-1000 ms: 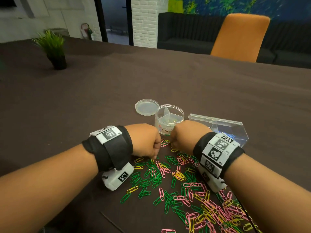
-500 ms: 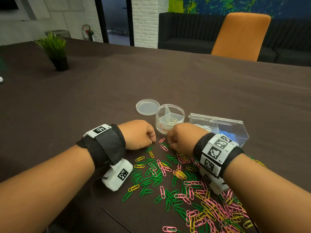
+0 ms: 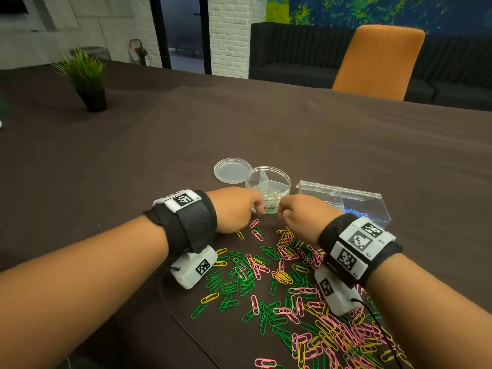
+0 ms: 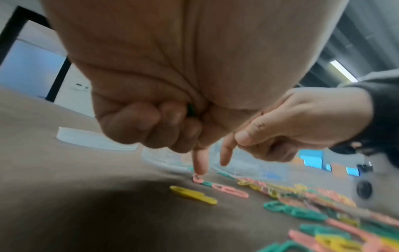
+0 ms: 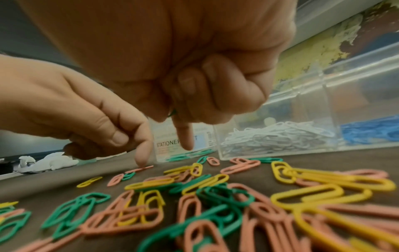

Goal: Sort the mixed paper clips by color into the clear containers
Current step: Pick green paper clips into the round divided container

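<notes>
Closed fists on both sides. Left hand (image 3: 234, 209) had three fingers curled into the palm with a sliver of green clips (image 4: 191, 109) showing between them. Its index finger (image 4: 199, 163) was straight, tip down on a pink clip (image 4: 197, 178) directly below the fist. Right hand (image 3: 303, 219) was curled likewise, with a trace of green at the palm edge. Its index finger (image 5: 183, 134) pointed down, and I could not tell whether the tip touched anything.

Round divided container (image 3: 267, 182) stood just beyond both sets of knuckles, with green already in its near section. Its lid (image 3: 232, 170) lay beyond the left fist. Rectangular box (image 3: 343, 201) sat beyond and outboard of the right fist, holding white and blue clips. Mixed pile (image 3: 292, 288) of green, pink and yellow lay under and behind both wrists.

Risks, as judged:
- Fingertip was on pink while the palm held green. A pink clip swept into that palm would end up in the green section.
- Holding clips with three fingers while the index worked was a loose hold, so clips could fall back into the pile.
- Pile clips overlapped heavily. Lifting one could drag a hooked neighbour of another colour.
- Knuckles were close to the round container, so a forward reach could knock or tip it.
- Wrist units hung low over the pile and could scatter it.
</notes>
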`<state>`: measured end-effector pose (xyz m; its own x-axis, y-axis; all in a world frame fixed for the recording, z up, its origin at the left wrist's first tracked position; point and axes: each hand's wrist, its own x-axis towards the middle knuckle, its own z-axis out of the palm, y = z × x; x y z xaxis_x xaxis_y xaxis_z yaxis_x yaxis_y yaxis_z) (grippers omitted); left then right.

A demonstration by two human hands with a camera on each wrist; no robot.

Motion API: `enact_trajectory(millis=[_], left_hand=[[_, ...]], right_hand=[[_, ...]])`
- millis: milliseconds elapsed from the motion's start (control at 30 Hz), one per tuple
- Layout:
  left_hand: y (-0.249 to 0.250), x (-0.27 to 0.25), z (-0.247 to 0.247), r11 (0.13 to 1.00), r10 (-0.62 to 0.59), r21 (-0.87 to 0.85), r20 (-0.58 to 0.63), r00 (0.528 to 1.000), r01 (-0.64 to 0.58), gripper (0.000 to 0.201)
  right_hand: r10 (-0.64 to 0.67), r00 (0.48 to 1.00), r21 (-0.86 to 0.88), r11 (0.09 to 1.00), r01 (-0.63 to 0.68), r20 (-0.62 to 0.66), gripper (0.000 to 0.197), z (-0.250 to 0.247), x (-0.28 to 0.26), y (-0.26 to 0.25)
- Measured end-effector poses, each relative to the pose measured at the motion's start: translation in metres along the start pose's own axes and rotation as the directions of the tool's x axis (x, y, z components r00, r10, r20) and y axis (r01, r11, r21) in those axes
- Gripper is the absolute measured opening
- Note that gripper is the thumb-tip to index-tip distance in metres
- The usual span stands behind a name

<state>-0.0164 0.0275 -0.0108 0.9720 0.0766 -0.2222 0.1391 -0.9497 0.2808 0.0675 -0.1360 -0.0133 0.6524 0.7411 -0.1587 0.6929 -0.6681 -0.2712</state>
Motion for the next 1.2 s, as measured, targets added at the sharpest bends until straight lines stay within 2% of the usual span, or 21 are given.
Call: enact_trajectory(millis=[67,133,267,367,567,667,800,933,1067,1133,1200], left_hand=[[0.004,0.002,0.001,0.998,0.029,0.046,0.086,0.996,-0.033,0.027],[0.005,0.002,0.001,0.991,0.048,0.120,0.117,0.992,-0.062,0.024],[0.004,0.002,-0.001,0.972,0.124,0.196,0.053,0.991,-0.132,0.022],[0.009,0.004,0.000,0.951,0.171,0.257,0.033,0.985,-0.174,0.017],[0.007,0.005,0.004,0.941,0.179,0.294,-0.013,0.984,-0.167,0.015],[0.003,0.004,0.007,0.951,0.159,0.263,0.027,0.987,-0.161,0.010],[-0.007,0.004,0.008,0.975,0.133,0.172,0.061,0.989,-0.142,0.013],[-0.013,0.007,-0.001,0.994,0.081,-0.066,-0.111,0.991,-0.089,0.009],[-0.006,0.025,-0.012,0.969,-0.022,-0.238,-0.345,0.938,-0.064,0.011],[0.000,0.035,-0.015,0.971,-0.049,-0.236,-0.356,0.933,-0.039,0.010],[0.005,0.042,-0.017,0.975,-0.054,-0.222,-0.302,0.952,-0.015,0.009]], right_hand=[[0.016,1.000,-0.068,0.998,-0.017,-0.015,0.030,0.005,0.002,-0.001],[0.043,0.999,-0.134,0.990,-0.045,-0.020,0.033,0.009,0.005,-0.001],[0.098,0.995,-0.245,0.965,-0.088,0.027,0.029,0.011,0.012,-0.002],[0.080,0.996,-0.286,0.956,-0.066,0.040,0.021,0.012,0.016,-0.008],[0.080,0.995,-0.257,0.964,-0.062,0.060,0.015,0.014,0.017,-0.007],[0.098,0.991,-0.260,0.963,-0.071,0.094,0.019,0.012,0.016,-0.006],[0.120,0.988,-0.274,0.957,-0.091,0.093,0.022,0.011,0.015,-0.009],[0.133,0.982,-0.247,0.964,-0.097,0.132,0.026,0.011,0.016,-0.009],[0.128,0.986,-0.164,0.980,-0.109,0.106,0.021,0.010,0.012,-0.013],[0.101,0.991,-0.117,0.989,-0.090,0.090,0.018,0.006,0.007,-0.015],[0.067,0.996,-0.061,0.996,-0.064,0.051,0.014,-0.004,0.002,-0.014]])
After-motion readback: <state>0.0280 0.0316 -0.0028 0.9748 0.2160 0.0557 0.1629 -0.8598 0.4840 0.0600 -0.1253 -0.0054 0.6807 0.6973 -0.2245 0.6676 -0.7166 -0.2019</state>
